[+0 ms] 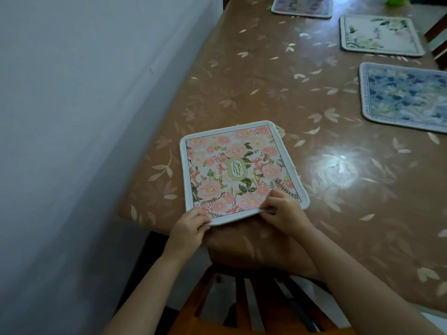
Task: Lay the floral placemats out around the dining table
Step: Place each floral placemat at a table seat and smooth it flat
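At the near-left corner of the desk (pixel 314 112), by the wall (pixel 72 117), the pink mat (pixel 242 170) lies print up, "GARDEN" label in the middle. Its near edge sits right at the desk's edge and looks slightly raised between the hands.

Grip:
- left hand (pixel 189 227) pinches the near-left corner
- right hand (pixel 283 211) pinches the near edge, closer to the right corner
- fingers (pixel 268 210) curl onto the top face on both sides; the thumbs are mostly hidden, so I can't tell how far under they reach

Three more mats are already down along the right side: blue mat (pixel 406 97), white mat (pixel 379 35) and a far mat (pixel 302 4) cut off by the frame top. All are well apart from the pink one.

My read: this is the final squaring of the pink mat, and the task is close to done.

How to do it well:
- keep both pinches and slide, don't lift – the cloth looks glossy, so a light push should move it
- push forward until the near edge is fully on the desk, with no overhang above the chair (pixel 242 298)
- the mat looks a bit skewed against the wall-side edge (the wide lens may exaggerate), so rotate it with the right hand and use the left as pivot
- let go only once it is flat, then smooth the raised edge down

Main risk – letting go with the edge overhanging, so the mat tips off toward the chair.
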`<state>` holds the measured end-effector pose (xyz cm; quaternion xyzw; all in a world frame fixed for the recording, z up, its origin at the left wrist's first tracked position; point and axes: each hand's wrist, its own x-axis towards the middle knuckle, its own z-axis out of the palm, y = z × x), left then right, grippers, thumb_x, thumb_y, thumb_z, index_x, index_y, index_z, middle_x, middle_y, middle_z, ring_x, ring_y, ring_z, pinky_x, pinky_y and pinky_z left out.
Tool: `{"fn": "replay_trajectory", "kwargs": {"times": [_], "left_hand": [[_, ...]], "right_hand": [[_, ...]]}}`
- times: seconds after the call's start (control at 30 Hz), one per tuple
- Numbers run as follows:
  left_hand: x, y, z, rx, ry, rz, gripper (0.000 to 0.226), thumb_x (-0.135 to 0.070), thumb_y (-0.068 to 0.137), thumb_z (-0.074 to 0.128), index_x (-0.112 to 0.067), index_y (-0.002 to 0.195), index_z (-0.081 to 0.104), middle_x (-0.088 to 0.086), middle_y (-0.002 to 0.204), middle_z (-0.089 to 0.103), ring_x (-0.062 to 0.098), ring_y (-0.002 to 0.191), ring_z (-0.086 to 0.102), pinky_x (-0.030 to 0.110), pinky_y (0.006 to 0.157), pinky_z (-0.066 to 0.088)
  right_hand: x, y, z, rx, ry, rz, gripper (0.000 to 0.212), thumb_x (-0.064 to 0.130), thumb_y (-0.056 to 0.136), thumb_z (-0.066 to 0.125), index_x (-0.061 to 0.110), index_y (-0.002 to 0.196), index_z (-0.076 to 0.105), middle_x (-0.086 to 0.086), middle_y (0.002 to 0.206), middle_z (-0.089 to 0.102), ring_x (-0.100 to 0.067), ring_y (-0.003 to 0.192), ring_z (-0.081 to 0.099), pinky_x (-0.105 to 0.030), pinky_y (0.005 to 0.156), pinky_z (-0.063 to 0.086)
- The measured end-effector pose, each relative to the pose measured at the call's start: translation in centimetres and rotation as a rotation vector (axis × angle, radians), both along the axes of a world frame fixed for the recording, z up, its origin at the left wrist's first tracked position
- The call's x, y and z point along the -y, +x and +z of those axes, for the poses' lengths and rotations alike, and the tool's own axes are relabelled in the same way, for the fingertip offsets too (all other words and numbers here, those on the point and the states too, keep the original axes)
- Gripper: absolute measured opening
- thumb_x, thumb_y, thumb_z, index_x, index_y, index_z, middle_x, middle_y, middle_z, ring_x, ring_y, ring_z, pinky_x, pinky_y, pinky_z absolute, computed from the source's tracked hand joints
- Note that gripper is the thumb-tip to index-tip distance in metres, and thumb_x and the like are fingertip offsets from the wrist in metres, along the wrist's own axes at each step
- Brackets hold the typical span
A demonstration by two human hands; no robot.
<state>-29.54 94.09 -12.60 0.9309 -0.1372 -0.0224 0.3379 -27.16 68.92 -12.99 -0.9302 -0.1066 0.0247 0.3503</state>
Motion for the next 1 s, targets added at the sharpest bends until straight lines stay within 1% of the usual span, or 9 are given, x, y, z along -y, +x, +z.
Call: {"fn": "replay_trajectory", "kwargs": {"times": [0.07,0.13,0.3,0.37,0.47,0.53,0.67,0.83,1.0], "left_hand": [[0.5,0.3,-0.4,-0.019,-0.021,0.016,0.011,0.013,0.069,0.069,0.006,0.077,0.067,0.016,0.083,0.065,0.025,0.083,0.061,0.020,0.077,0.044],[1.2,0.8,-0.7,-0.025,-0.036,0.012,0.010,0.013,0.070,0.068,0.007,0.078,0.067,0.015,0.085,0.065,0.026,0.084,0.062,0.026,0.078,0.047],[4.3,2.5,-0.7,-0.031,-0.074,-0.035,0.008,0.006,0.074,0.067,0.005,0.082,0.068,0.011,0.089,0.064,0.020,0.086,0.059,0.025,0.079,0.046],[5.4,3.2,-0.8,-0.031,-0.072,-0.078,0.007,0.006,0.074,0.067,0.005,0.081,0.068,0.012,0.090,0.063,0.022,0.087,0.059,0.028,0.078,0.047],[6.2,3.7,-1.2,-0.014,-0.035,-0.133,0.008,0.005,0.075,0.067,0.003,0.082,0.067,0.012,0.092,0.062,0.022,0.088,0.057,0.025,0.077,0.043],[6.4,3.7,-1.5,0.026,0.016,-0.191,0.011,0.002,0.073,0.070,0.001,0.083,0.066,0.011,0.090,0.061,0.023,0.088,0.055,0.028,0.076,0.044],[6.6,3.6,-1.6,0.060,0.058,-0.256,0.013,0.003,0.067,0.074,-0.001,0.074,0.064,0.010,0.083,0.063,0.027,0.082,0.058,0.037,0.069,0.050],[6.3,3.8,-1.6,0.075,0.070,-0.288,0.015,0.006,0.065,0.073,-0.001,0.070,0.060,0.011,0.079,0.062,0.029,0.080,0.058,0.039,0.066,0.051],[6.2,3.7,-1.6,0.082,0.081,-0.311,0.018,0.009,0.062,0.074,0.000,0.069,0.060,0.013,0.078,0.062,0.030,0.076,0.058,0.038,0.065,0.051]], "right_hand": [[0.2,-0.1,0.0,-0.008,-0.007,-0.005,0.007,0.003,0.070,0.072,0.003,0.069,0.066,-0.010,0.082,0.063,-0.027,0.079,0.057,-0.045,0.066,0.052],[0.9,-0.4,0.0,-0.034,-0.036,-0.030,0.007,0.006,0.071,0.072,0.006,0.068,0.066,-0.009,0.083,0.064,-0.027,0.080,0.057,-0.043,0.067,0.052],[4.1,-2.1,-0.2,-0.081,-0.073,-0.163,0.007,0.009,0.071,0.073,0.007,0.070,0.066,-0.005,0.083,0.062,-0.022,0.080,0.056,-0.031,0.066,0.048],[4.9,-3.0,-0.2,-0.083,-0.077,-0.216,0.006,0.009,0.071,0.073,0.007,0.071,0.066,-0.006,0.084,0.062,-0.023,0.079,0.055,-0.033,0.065,0.049],[4.9,-4.4,-0.4,-0.084,-0.083,-0.258,0.007,0.008,0.071,0.072,0.006,0.069,0.065,-0.007,0.081,0.061,-0.024,0.078,0.054,-0.037,0.064,0.050],[4.4,-5.2,-0.7,-0.068,-0.081,-0.273,0.007,0.006,0.070,0.071,0.005,0.068,0.065,-0.008,0.079,0.061,-0.025,0.077,0.054,-0.037,0.062,0.049],[4.4,-5.5,-1.2,-0.076,-0.101,-0.251,0.005,0.007,0.073,0.068,0.005,0.074,0.063,-0.008,0.084,0.060,-0.024,0.079,0.052,-0.029,0.062,0.043],[6.3,-5.9,-1.0,-0.168,-0.114,-0.171,0.006,0.007,0.079,0.062,0.006,0.085,0.060,-0.007,0.097,0.055,-0.022,0.092,0.049,-0.031,0.077,0.044],[8.2,-7.3,-1.0,-0.177,-0.151,-0.227,0.006,0.006,0.078,0.063,0.007,0.083,0.060,0.001,0.090,0.048,-0.019,0.089,0.048,-0.021,0.069,0.032]]}}
